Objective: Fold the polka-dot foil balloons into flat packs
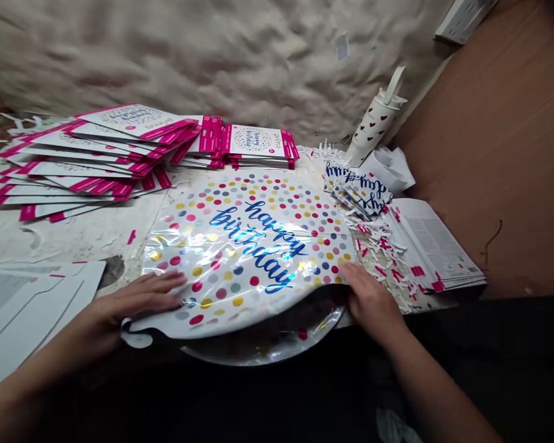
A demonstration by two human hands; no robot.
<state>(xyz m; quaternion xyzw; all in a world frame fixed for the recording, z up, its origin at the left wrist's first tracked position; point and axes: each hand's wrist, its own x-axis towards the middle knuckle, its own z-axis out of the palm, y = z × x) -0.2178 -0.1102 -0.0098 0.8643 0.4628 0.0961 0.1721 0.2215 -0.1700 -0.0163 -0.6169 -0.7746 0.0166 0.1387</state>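
Note:
A flat round foil balloon (253, 246) with coloured dots and blue "happy birthday" lettering lies on the table in front of me. My left hand (133, 301) rests flat on its near left edge, fingers stretched out. My right hand (369, 298) touches its near right edge, fingers extended over the rim. More flat foil balloons (268, 344) lie stacked under the top one at the table's near edge.
Pink-and-white packaging cards (96, 160) are fanned out at the back left, with a neat stack (258, 144) behind the balloon. Folded balloons (357, 187) and printed sheets (436, 246) lie at the right amid paper scraps. A heart-patterned bottle (373, 126) leans at the back. White cards (23, 301) sit near left.

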